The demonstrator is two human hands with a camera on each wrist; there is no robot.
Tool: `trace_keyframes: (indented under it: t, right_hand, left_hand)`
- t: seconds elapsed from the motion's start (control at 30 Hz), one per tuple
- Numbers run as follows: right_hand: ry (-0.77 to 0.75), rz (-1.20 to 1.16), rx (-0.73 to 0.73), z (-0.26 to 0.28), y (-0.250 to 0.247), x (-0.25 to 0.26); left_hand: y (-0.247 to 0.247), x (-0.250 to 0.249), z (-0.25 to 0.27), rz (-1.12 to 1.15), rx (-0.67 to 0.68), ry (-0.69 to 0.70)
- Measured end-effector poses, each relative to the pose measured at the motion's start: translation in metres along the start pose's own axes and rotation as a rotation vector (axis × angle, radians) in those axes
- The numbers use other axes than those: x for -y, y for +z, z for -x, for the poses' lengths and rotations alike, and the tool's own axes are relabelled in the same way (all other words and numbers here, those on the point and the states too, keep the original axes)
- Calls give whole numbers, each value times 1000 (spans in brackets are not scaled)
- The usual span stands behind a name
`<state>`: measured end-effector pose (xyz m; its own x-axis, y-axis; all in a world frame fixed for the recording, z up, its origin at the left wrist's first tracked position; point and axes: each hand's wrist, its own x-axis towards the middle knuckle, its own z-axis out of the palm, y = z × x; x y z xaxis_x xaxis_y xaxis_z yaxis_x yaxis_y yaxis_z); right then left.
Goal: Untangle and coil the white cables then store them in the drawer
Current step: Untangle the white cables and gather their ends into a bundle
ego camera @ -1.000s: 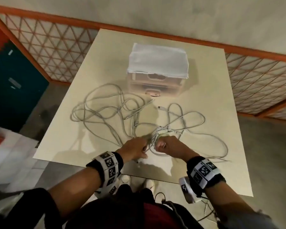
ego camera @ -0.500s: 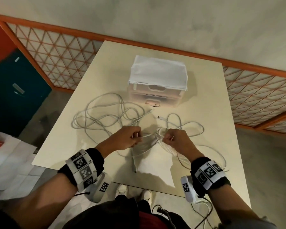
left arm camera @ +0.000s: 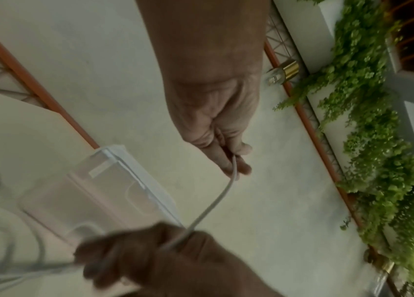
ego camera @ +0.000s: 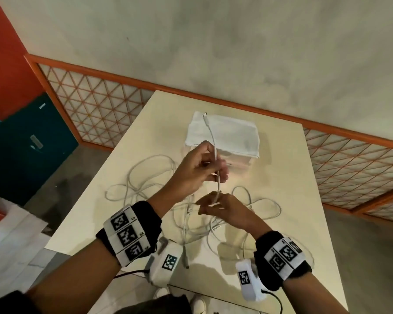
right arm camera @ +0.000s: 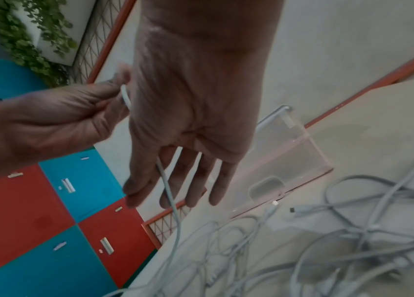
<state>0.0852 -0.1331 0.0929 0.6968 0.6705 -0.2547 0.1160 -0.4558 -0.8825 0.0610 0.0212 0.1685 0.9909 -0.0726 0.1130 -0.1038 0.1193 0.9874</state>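
Observation:
My left hand (ego camera: 220, 173) is raised above the table and pinches one white cable (ego camera: 214, 152) between thumb and fingers. The cable's connector end (ego camera: 205, 114) sticks up past the hand. Below it, the cable runs down to my right hand (ego camera: 210, 203). In the right wrist view that hand (right arm camera: 150, 180) has straight fingers, and the cable (right arm camera: 170, 197) passes between the first two and hangs to the table. The remaining white cables (ego camera: 145, 184) lie tangled on the table. The clear drawer unit (ego camera: 236, 159) stands behind the hands under a white cloth (ego camera: 227, 137), drawers closed.
The cream table (ego camera: 300, 245) has its near edge just under my wrists. An orange lattice railing (ego camera: 100, 103) runs behind it. Teal and red lockers (ego camera: 27, 143) stand to the left. More cable loops (ego camera: 263, 207) lie right of my hands.
Both hands have lifted off the tangle. The left hand has drawn one cable end upward, and the right hand's fingers have straightened around it. The head view has tilted up.

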Motion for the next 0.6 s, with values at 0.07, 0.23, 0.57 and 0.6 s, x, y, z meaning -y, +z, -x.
trace_keyframes:
  t: [0.07, 0.23, 0.57, 0.6]
  right_hand:
    - [-5, 160, -18, 7, -7, -18]
    - [96, 298, -143, 36, -38, -56]
    - [-154, 107, -280, 51, -58, 23]
    - [-163, 121, -265, 51, -57, 27]
  left_hand:
    - [-11, -2, -2, -40, -61, 85]
    - [-58, 13, 0, -272, -150, 171]
    - [-27, 67, 32, -667, 100, -70]
    - [-26, 68, 32, -662, 78, -47]
